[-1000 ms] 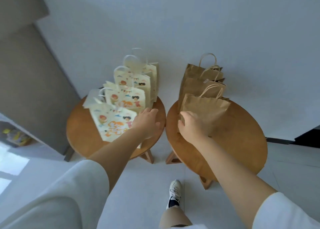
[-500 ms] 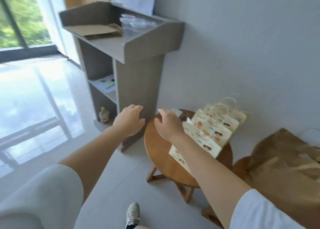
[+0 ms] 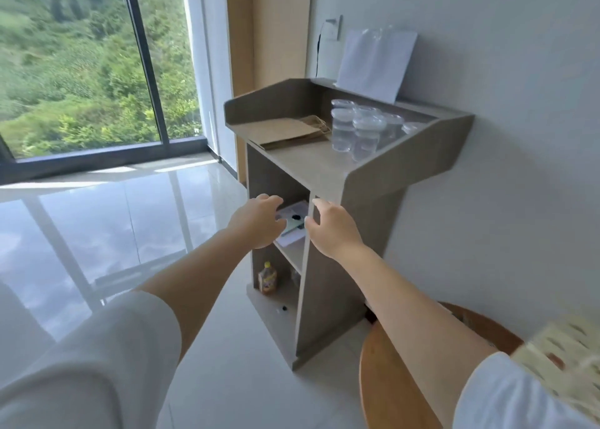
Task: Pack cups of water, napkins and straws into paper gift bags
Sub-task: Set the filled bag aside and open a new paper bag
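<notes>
Several lidded clear cups of water stand on the top of a grey lectern-like stand. A flat brown paper bag lies on the same top, left of the cups. My left hand and my right hand are both held out in front of the stand's open shelf, below the top, with fingers loosely curled and nothing in them. A blurred printed gift bag shows at the right edge on a round wooden table.
A white sheet in a clear sleeve leans on the wall behind the cups. Papers lie on the stand's shelf and a small bottle stands at its bottom. A large window and glossy floor are to the left.
My view has swung left from the two tables of bags to the grey stand. Both hands let go of the bags and now reach toward the stand.
</notes>
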{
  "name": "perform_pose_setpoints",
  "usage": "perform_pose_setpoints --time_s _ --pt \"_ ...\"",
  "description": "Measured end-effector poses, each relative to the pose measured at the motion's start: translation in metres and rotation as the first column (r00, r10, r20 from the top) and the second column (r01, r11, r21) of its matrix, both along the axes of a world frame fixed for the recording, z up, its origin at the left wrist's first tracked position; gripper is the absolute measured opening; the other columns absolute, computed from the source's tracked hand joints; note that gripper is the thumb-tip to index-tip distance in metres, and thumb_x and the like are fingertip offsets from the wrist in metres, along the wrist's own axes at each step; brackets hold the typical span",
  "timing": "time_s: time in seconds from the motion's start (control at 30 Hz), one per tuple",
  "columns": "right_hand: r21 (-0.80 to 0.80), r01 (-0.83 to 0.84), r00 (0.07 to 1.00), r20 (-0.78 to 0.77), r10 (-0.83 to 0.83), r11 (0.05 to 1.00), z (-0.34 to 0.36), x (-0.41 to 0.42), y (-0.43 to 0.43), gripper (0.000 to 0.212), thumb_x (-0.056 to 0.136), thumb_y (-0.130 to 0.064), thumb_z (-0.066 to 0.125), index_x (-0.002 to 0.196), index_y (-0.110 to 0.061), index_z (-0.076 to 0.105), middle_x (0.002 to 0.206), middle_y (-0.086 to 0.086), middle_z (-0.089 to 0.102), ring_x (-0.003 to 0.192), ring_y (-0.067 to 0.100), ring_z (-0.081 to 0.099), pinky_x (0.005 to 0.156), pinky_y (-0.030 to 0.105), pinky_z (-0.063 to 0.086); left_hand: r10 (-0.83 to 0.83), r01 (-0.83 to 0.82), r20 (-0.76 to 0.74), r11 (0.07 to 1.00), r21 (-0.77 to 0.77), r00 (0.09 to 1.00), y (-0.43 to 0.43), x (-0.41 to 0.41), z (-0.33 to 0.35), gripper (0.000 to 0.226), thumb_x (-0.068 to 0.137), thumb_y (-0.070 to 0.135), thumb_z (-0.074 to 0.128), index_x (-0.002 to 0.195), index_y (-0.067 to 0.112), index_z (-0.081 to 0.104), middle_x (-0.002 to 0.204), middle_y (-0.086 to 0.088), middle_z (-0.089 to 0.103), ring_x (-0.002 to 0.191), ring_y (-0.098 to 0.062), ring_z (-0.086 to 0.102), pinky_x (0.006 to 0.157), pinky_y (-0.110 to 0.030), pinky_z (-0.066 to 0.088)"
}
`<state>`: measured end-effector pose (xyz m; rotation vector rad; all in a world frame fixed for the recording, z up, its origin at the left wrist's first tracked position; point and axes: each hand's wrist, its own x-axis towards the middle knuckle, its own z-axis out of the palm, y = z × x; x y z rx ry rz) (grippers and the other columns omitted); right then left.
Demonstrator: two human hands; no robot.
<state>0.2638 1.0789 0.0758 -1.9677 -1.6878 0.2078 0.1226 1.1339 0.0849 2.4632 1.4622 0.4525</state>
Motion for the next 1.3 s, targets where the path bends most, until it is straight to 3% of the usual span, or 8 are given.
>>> perform_pose_setpoints --time_s 0.3,0.5,0.73,0.87,0.97,1.07,1.2,1.3 --pt "-0.012 0.004 1.0 0.014 -0.003 1.0 0.027 0.011 0.151 0.037 0.094 -0.019 0.044 0.124 0.002 0.049 0.127 0.017 0.053 0.117 0.031 0.047 0.096 0.04 0.04 0.074 -0.074 0.037 0.997 0.01 0.997 0.173 0.004 0.012 0.048 0.096 0.027 0.052 0.141 0.017 0.041 0.14 -0.006 0.047 0.122 -0.025 0.049 0.099 -0.037 0.044" --pt "-0.034 0.057 0.998 0.007 -0.057 0.998 0.012 0.016 0.24 0.048 0.097 -0.023 0.043 0.142 -0.008 0.036 0.143 0.01 0.043 0.131 0.025 0.039 0.103 0.034 0.034 0.024 -0.025 0.041 0.999 0.029 0.999 0.29 0.014 0.003 0.043 0.095 0.028 0.053 0.136 0.017 0.049 0.138 -0.005 0.051 0.123 -0.026 0.05 0.098 -0.041 0.046" --pt "-0.058 0.16 0.985 -0.048 -0.163 0.985 -0.005 0.004 0.345 0.049 0.097 -0.025 0.044 0.143 -0.011 0.036 0.145 0.007 0.04 0.132 0.024 0.037 0.106 0.034 0.032 -0.141 0.157 -0.13 0.98 0.123 0.981 0.412 0.039 -0.01 0.039 0.095 0.037 0.05 0.126 0.014 0.054 0.127 -0.007 0.054 0.115 -0.027 0.052 0.089 -0.038 0.044" --pt "-0.047 0.23 0.971 -0.056 -0.233 0.972 -0.01 0.002 0.385 0.048 0.096 -0.024 0.046 0.141 -0.009 0.039 0.143 0.008 0.043 0.129 0.025 0.04 0.104 0.034 0.035 -0.243 0.265 -0.289 0.963 0.04 0.926 0.463 0.052 -0.015 0.052 0.09 0.055 0.049 0.124 0.015 0.049 0.122 -0.004 0.052 0.113 -0.027 0.051 0.086 -0.039 0.042" --pt "0.011 0.3 0.953 -0.035 -0.3 0.954 -0.016 0.005 0.407 0.038 0.096 -0.023 0.046 0.129 -0.005 0.05 0.128 0.012 0.052 0.116 0.025 0.048 0.095 0.034 0.041 -0.299 0.306 -0.268 0.952 -0.017 0.916 0.486 0.058 -0.019 0.049 0.091 0.06 0.044 0.107 0.015 0.055 0.109 -0.003 0.058 0.102 -0.027 0.054 0.074 -0.033 0.04" --pt "0.057 0.385 0.916 -0.145 -0.374 0.921 -0.02 0.008 0.428 0.025 0.095 -0.022 0.046 0.101 -0.002 0.06 0.103 0.011 0.057 0.093 0.026 0.053 0.08 0.034 0.044 -0.35 0.351 -0.156 0.936 -0.022 0.923 0.496 0.062 -0.019 0.048 0.095 0.053 0.038 0.1 0.013 0.064 0.098 -0.005 0.065 0.089 -0.025 0.058 0.066 -0.03 0.041" --pt "0.054 0.481 0.814 -0.398 -0.423 0.875 -0.013 0.005 0.447 0.031 0.095 -0.026 0.044 0.069 -0.01 0.048 0.068 0.0 0.05 0.071 0.019 0.047 0.059 0.029 0.034 -0.35 0.412 -0.269 0.882 0.227 0.897 0.491 0.058 -0.01 0.027 0.101 0.026 0.036 0.103 0.015 0.06 0.097 -0.006 0.064 0.084 -0.027 0.059 0.062 -0.032 0.041" --pt "0.022 0.515 0.745 -0.507 -0.434 0.857 -0.003 0.001 0.459 0.038 0.094 -0.041 0.045 0.071 -0.011 0.05 0.071 0.003 0.055 0.065 0.016 0.052 0.055 0.027 0.041 -0.315 0.357 -0.169 0.833 0.422 0.934 0.484 0.047 -0.011 0.019 0.099 0.017 0.042 0.109 0.017 0.057 0.092 -0.004 0.063 0.082 -0.029 0.061 0.06 -0.031 0.04"
